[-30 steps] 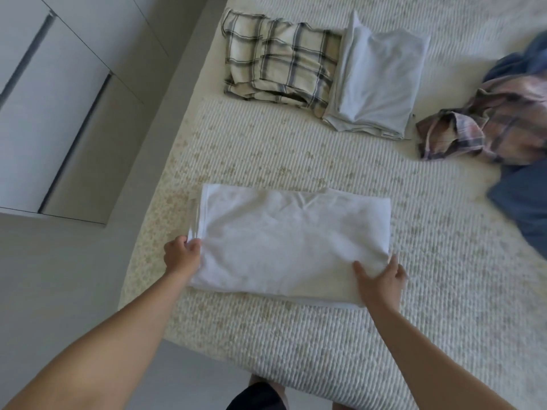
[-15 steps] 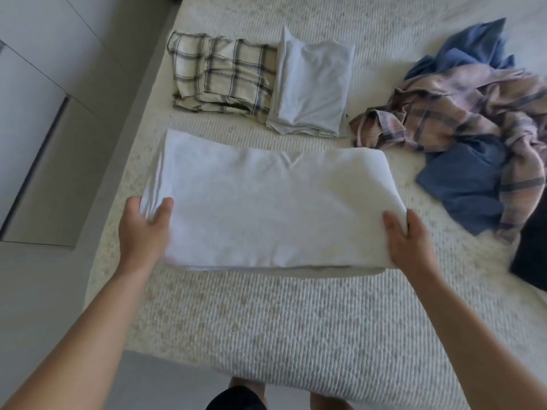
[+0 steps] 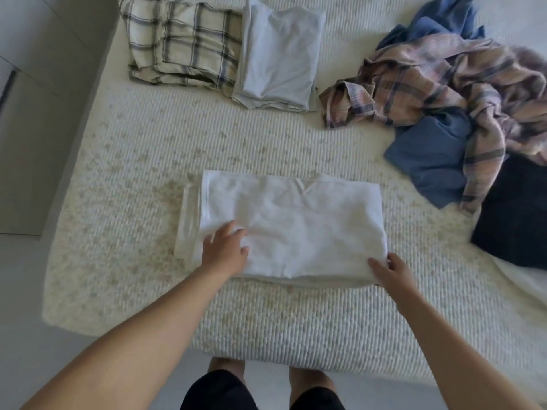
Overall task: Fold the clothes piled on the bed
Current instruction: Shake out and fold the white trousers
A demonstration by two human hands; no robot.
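Left hand [image 3: 225,253]: fingers spread, flat on the near-left part of the folded white garment [image 3: 291,226], pressing. Right hand [image 3: 388,269]: thumb over, fingers seemingly tucked under the near-right corner, a light pinch; underside not visible.

Garment lies on the bed [image 3: 148,161], near the front edge, layers offset along its left side.

Risks, as I judge them: lifting from one corner lets the layers slide and the fold open; the uneven left edge may worsen.

Beyond, folded plaid piece [image 3: 180,42] and folded pale grey piece [image 3: 281,54] lie side by side; unfolded pile [image 3: 450,93] to the right, well apart.
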